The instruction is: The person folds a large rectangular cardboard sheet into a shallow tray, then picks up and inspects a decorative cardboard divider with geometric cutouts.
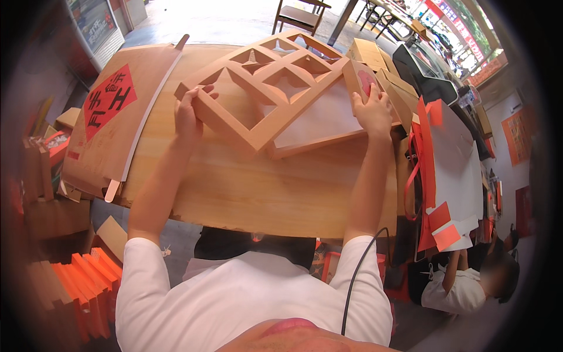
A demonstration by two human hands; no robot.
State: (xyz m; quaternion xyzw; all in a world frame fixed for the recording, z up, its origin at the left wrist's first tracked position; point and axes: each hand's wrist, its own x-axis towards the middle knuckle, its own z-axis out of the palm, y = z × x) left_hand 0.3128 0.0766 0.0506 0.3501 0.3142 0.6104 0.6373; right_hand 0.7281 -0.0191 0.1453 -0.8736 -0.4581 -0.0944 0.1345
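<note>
My left hand (190, 112) grips the left corner of a tan cardboard lattice insert (259, 125), its thumb and fingers around the frame. The insert is tilted, with several openings that have pointed, star-like edges. Beneath its right part lies a shallow cardboard tray (323, 144) with a pale inside. My right hand (374, 110) holds a narrow tan cardboard panel (352, 81) with a red printed mark, beside the insert's right corner. Whether the panel belongs to the tray or is a separate box is unclear. Both lie over a wooden table (264, 193).
On the left lies a large brown paper-covered board (99, 119) with a red diamond label. Cardboard cartons (367, 53) and red-and-white paper bags (453, 171) stand to the right. Orange folded boxes (88, 281) fill the lower left. Another person (457, 286) works at lower right.
</note>
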